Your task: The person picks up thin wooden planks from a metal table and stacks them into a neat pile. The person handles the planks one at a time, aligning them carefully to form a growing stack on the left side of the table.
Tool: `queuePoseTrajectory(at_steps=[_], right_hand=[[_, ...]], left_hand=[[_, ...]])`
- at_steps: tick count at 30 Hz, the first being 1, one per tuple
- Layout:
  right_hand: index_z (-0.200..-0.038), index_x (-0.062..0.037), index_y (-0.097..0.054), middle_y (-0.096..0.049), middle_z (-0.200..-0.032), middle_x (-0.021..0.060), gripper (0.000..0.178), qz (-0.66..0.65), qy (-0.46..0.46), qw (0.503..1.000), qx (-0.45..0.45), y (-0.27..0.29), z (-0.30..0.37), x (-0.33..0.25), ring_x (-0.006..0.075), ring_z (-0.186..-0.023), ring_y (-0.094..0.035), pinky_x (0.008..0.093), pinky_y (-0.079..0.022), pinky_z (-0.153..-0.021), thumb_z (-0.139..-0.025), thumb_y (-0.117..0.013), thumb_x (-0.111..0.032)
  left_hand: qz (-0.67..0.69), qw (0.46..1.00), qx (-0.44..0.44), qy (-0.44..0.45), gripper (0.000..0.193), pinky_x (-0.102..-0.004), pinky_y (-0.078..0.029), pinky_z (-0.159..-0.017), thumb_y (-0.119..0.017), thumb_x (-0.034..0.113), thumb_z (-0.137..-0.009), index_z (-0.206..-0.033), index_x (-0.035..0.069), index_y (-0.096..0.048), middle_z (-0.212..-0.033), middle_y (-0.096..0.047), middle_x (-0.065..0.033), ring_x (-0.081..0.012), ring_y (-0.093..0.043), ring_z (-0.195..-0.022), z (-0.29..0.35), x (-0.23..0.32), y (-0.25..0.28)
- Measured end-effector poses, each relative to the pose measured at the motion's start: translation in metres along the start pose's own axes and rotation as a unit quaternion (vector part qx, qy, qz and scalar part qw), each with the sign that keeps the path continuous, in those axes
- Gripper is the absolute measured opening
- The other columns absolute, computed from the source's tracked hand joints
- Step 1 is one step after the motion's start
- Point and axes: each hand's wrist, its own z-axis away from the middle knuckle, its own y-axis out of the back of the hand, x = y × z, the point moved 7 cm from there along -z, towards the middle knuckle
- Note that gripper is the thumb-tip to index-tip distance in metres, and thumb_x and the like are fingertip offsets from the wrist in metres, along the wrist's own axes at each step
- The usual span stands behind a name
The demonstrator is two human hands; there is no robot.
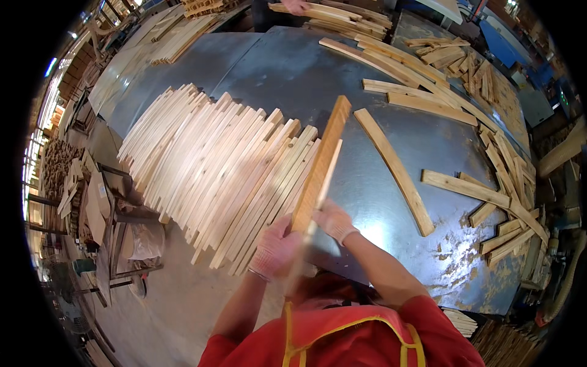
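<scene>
Head view. A long, flat, brown wooden board held in two gloved hands above a grey metal counter.
The left hand, in a pale knitted glove, is closed around the board's lower part; the right hand, likewise gloved, pinches a narrow pale wooden strip along the board's right side; whether strip and board are separate pieces cannot be told. The board slants, its far end up and rightward. Left of it lies a broad row of pale, narrow wooden slats, side by side; right of it, a single light-brown wooden plank rests on the counter. At top, another person's hand touches stacked boards.
</scene>
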Motion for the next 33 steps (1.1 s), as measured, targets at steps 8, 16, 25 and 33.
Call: queuePoseTrajectory(at_steps=[8,16,25,33], right_hand=[[-0.140,-0.0106,-0.065,-0.066,-0.096,-0.0019,0.043,-0.442,0.051,0.878,-0.175,0.016,0.135,-0.046,0.0104,-0.080,-0.057,0.0243,-0.047,-0.075,-0.098,-0.072,-0.013],[-0.141,-0.0035,-0.060,-0.068,-0.125,0.0146,0.049,-0.368,0.290,0.876,0.113,0.267,0.179,-0.078,0.0243,-0.112,-0.065,0.0395,-0.053,-0.098,-0.097,-0.077,-0.016],[-0.159,-0.0136,-0.050,-0.064,-0.145,0.0183,0.094,0.419,0.044,0.873,0.245,0.327,0.137,0.057,0.0386,-0.137,-0.059,0.0444,-0.046,-0.116,-0.082,-0.083,-0.054],[-0.148,-0.0012,-0.059,-0.070,-0.107,0.0077,0.065,-0.190,-0.011,0.959,0.211,0.304,0.205,0.124,0.0205,-0.099,-0.069,0.0369,-0.058,-0.087,-0.098,-0.075,-0.040]], left_hand=[[0.184,0.983,0.011,0.015,0.038,-0.0287,-0.056,-0.083,-0.064,0.007,-0.102,-0.139,0.003,-0.069,-0.109,-0.073,0.0013,-0.0097,-0.066,-0.095,-0.010,-0.024,-0.033],[0.123,0.991,-0.034,-0.044,0.076,-0.0381,-0.038,-0.123,-0.069,0.036,-0.104,-0.167,0.004,-0.040,-0.168,-0.049,-0.0150,-0.0254,-0.049,-0.151,-0.057,0.026,-0.124],[-0.463,0.866,0.179,-0.059,0.091,-0.0536,-0.045,-0.110,-0.084,0.050,-0.083,-0.155,0.007,-0.049,-0.159,-0.048,-0.0154,-0.0394,-0.054,-0.136,-0.130,0.025,-0.163],[-0.640,0.715,0.150,-0.239,0.077,-0.0492,-0.046,-0.108,-0.076,0.048,-0.089,-0.152,0.009,-0.051,-0.147,-0.053,-0.0109,-0.0324,-0.050,-0.137,-0.088,-0.009,-0.112]])
